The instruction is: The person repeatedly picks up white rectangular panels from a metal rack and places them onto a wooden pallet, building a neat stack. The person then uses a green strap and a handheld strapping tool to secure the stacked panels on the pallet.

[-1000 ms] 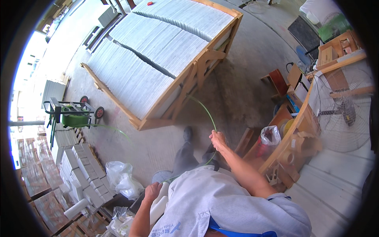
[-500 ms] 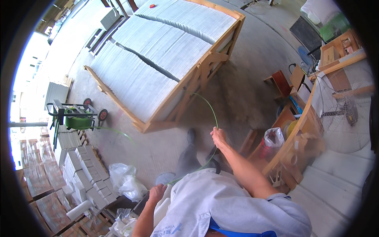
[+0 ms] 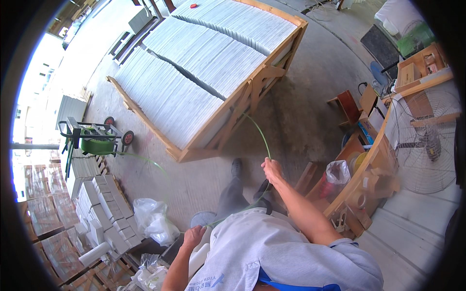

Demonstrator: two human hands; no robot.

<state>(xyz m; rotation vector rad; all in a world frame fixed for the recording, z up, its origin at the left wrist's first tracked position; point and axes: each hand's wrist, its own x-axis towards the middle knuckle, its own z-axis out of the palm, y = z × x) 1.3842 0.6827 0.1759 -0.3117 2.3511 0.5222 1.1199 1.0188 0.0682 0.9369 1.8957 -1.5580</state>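
Observation:
My right hand (image 3: 272, 169) is closed around a thin green packing strap (image 3: 260, 132), out in front of my body. From that hand the strap curves up to the near side of a wooden crate (image 3: 182, 154), where its end passes out of sight. It also runs back across my waist to my left hand (image 3: 194, 236), which grips it low at my left side. Packed upright in rows inside the crate are many pale grey-white slabs (image 3: 179, 87). The strap's course behind the crate frame is hidden.
On the left stands a wheeled strapping cart (image 3: 94, 144) with a green coil, its strap trailing over the floor. White boxes (image 3: 104, 208) and a clear plastic bag (image 3: 154, 220) lie nearer. To my right are a wooden bench (image 3: 374, 150), a fan (image 3: 427, 140) and a red bin (image 3: 335, 182).
My view has shifted slightly, so the crate sits a little farther right and lower. Both hands keep their hold on the strap, nearly unmoved.

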